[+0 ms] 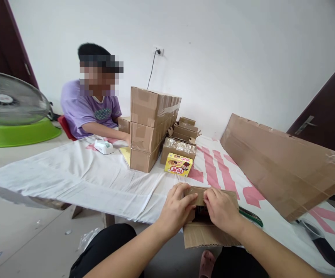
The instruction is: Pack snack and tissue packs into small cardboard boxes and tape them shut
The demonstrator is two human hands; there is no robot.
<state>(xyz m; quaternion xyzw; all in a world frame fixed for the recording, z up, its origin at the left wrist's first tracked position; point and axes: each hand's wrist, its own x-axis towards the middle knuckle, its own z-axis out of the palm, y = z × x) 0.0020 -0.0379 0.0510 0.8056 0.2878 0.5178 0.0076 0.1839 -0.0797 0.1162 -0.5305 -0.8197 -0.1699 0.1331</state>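
Observation:
On the table's near edge, a small open cardboard box (210, 235) lies in front of me, its near flap hanging toward my lap. My left hand (176, 208) pinches the left part of its far flap, with the thumb on top. The same flap is held further right by my right hand (222, 211), whose fingers curl over the edge. Between my hands the dark inside of the box shows; its contents cannot be made out. A green-and-black tool handle (251, 217) lies just right of the box. Beyond my hands stands a yellow printed carton (178, 165).
Stacked cardboard boxes (142, 133) stand left of centre, with open boxes (185, 131) behind. A large cardboard sheet (283, 166) leans at right, near a dark-handled item (326, 251). A co-worker (98, 104) sits across the white-covered table (77, 177). A fan (14, 100) is at left.

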